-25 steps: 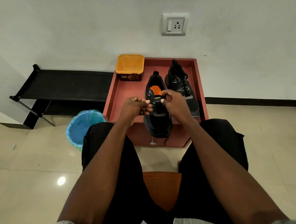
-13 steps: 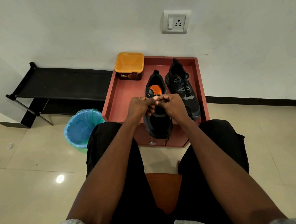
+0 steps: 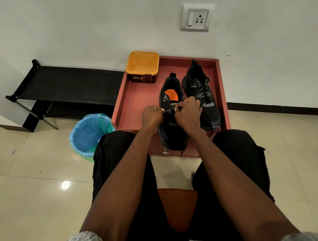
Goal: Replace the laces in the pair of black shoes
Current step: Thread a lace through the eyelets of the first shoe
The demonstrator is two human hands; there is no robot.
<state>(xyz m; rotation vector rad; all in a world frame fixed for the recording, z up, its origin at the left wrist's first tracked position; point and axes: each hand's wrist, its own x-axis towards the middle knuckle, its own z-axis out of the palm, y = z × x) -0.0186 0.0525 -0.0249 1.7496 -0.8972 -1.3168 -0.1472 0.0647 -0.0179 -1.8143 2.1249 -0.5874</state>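
Note:
Two black shoes stand in a red tray (image 3: 135,103). The left shoe (image 3: 174,138) has an orange insole and points its toe toward me over the tray's front edge. The right shoe (image 3: 200,88) beside it is laced. My left hand (image 3: 151,117) and my right hand (image 3: 188,113) are both over the left shoe's eyelets, fingers curled and pinching a black lace. The lace between the fingers is mostly hidden; a lace end (image 3: 182,152) hangs past the toe.
A yellow open tub (image 3: 142,66) sits at the tray's back left corner. A blue lined bin (image 3: 89,133) stands on the floor left of the tray. A black low rack (image 3: 64,84) runs along the wall. My knees flank an orange seat (image 3: 177,204).
My hands came together over the shoe's tongue half a second ago and have now drawn slightly apart again, still on the lace. The shoes have not moved.

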